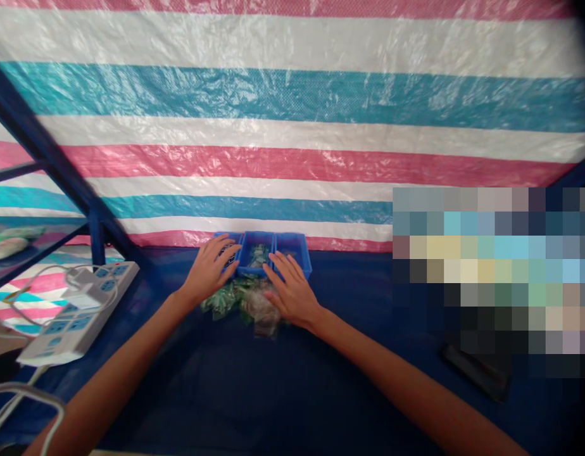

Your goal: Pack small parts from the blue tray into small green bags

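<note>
Three small blue bins [259,271] stand side by side at the back of the dark blue table. Small greenish packets [259,253] lie in the middle bin; what the outer two hold is mostly hidden by my hands. My left hand [213,266] is at the left bin, fingers spread over its edge, holding nothing. At the right bin's front is my right hand [292,288], also spread and without anything in its grip. Below and between them lies a pile of crinkled clear plastic bags, some green [220,300] and some pale [259,304], close to my right thumb.
A white power strip [83,316] with a plugged-in adapter and cables sits at the left. A black phone-like object [477,370] lies at the right, beside a blurred-out area. Striped plastic sheeting [292,101] hangs behind, with a blue metal frame [67,158] at the left.
</note>
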A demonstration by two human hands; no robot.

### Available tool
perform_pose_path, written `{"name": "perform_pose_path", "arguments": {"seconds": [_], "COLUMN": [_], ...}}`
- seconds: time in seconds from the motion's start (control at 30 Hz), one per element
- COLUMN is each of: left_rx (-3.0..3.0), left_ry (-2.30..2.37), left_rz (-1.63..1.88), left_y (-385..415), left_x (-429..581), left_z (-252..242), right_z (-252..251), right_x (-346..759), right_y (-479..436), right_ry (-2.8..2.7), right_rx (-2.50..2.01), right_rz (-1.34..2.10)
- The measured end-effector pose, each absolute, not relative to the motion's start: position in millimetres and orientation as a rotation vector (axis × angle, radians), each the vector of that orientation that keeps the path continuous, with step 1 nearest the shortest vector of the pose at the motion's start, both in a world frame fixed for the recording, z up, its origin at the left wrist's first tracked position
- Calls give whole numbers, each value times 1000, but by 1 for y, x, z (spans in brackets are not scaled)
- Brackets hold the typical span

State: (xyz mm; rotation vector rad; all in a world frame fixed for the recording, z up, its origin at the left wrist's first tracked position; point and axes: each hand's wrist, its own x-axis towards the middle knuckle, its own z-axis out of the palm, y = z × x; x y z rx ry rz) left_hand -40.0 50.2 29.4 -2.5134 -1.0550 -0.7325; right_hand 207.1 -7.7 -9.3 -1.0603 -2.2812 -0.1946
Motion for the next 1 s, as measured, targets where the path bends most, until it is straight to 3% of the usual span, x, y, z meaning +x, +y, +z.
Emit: {"name": "perform_pose_path", "arguments": {"seconds": [0.13,0.27,0.37,1.0], "left_rx": [-2709,-2812,-2857,-2662], "left_ry": [-1006,-1076,-1115,-1021], "left_rz": [-537,-150,96,112], "left_y": [87,119,135,142], "left_x": [-20,2,14,31], "left_z": [42,34,25,19], "right_z": [5,17,17,29], "right_x": [215,223,223,214], "right_y": [32,78,96,86], "right_ry": [-2038,-2204,-2278,-2402], "right_rx": [-1407,-1873,-1945,-1974], "right_rz": [-179,-2,76,112]}}
